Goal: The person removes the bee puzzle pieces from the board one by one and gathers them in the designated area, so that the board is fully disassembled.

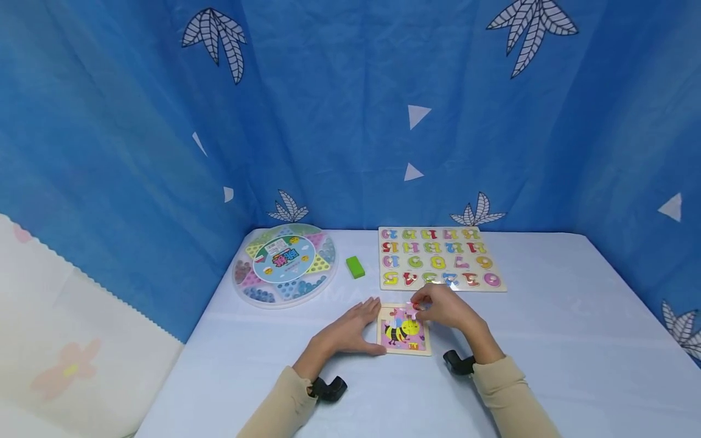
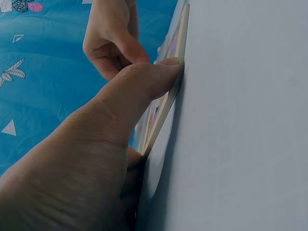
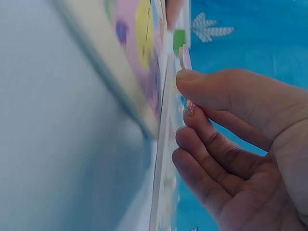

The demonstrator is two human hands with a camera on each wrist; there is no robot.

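A small jigsaw puzzle point(image 1: 404, 329) with a bee picture lies in a pale wooden frame on the table. My left hand point(image 1: 353, 328) holds the frame's left side, its thumb point(image 2: 166, 72) on the near edge and the other fingers toward the far left corner. Over the far right corner, my right hand point(image 1: 442, 305) pinches a thin puzzle piece point(image 3: 186, 57) between thumb and index finger. That piece is clear of the board in the right wrist view, and its other fingers curl loosely below.
Behind the puzzle lies a number board point(image 1: 438, 258) with colourful numerals. A round Chinese checkers set point(image 1: 286, 263) is at the back left, with a green block point(image 1: 355, 267) beside it. Blue curtain point(image 1: 350, 121) hangs behind the white table point(image 1: 553, 340).
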